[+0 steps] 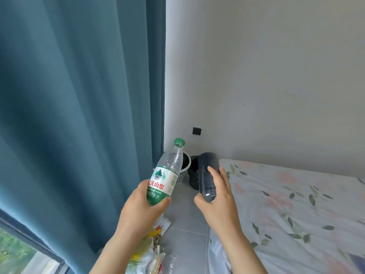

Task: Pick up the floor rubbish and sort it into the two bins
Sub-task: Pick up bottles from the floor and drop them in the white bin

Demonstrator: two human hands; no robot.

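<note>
My left grip (141,208) wraps a clear, green-capped bottle (169,169), cap toward 1 o'clock; my right grip (220,197) holds a dark cylinder (207,171).

Left hand (142,208), right hand (219,196), fingers (213,171) curled.

Teal curtain (79,115), green-capped bottle (167,175), floral bedsheet (296,204).

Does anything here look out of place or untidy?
Yes. A heap of wrappers and plastic lies loose on the grey floor beside the curtain. It is litter, not yet in the white bin or black bin.
</note>
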